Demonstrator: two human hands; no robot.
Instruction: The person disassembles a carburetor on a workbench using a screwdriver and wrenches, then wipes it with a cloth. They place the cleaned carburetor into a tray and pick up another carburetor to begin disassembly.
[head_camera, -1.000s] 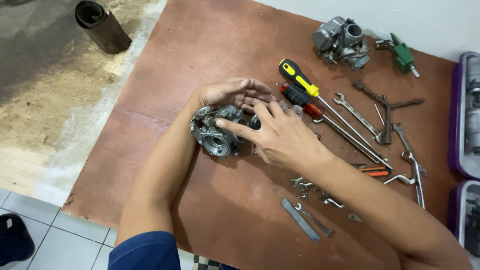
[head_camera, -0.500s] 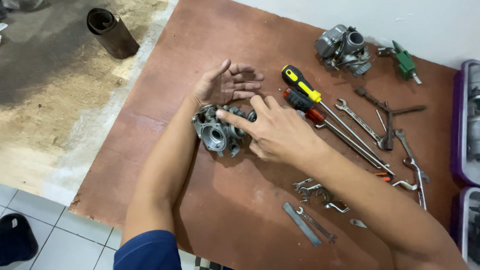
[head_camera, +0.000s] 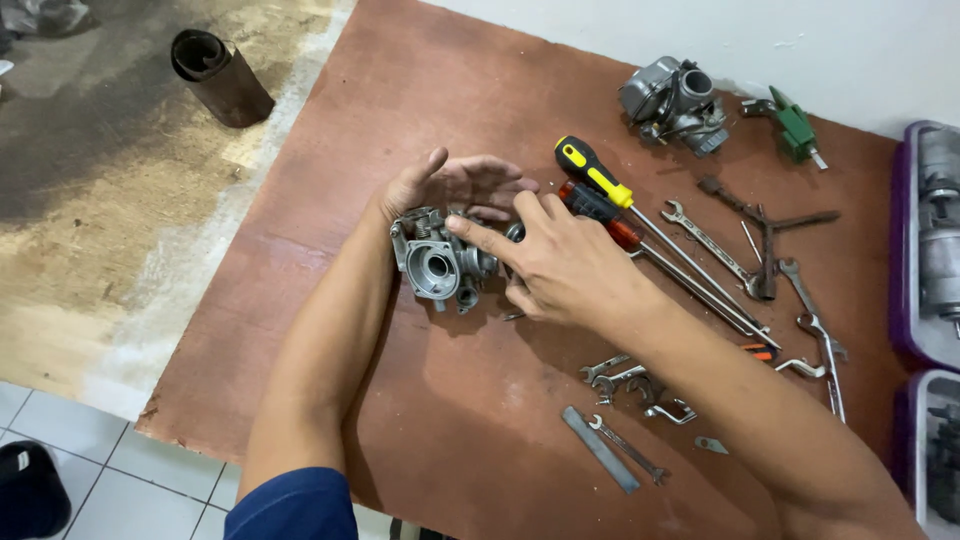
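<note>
- Resting between both hands: grey metal carburettor body (head_camera: 437, 262), on the brown table (head_camera: 330, 120), round bore facing the camera; long axis roughly left to right
- Left hand (head_camera: 455, 185): fingers spread and loose, palm cupped just behind the body's far side; touching it or only close, cannot tell
- Right hand (head_camera: 560, 265): fingers apart, forefinger laid across the body's top, thumb at its right flank; steadying, not clamped; the nearer hand
- Just beyond the right hand: yellow-handled screwdriver (head_camera: 592, 172); red-handled screwdriver (head_camera: 600, 210)
- Farther right: loose spanners (head_camera: 705, 238); second carburettor (head_camera: 672, 100) near the wall
- Well apart, off the table, far left: dark cylinder (head_camera: 215, 75)
</note>
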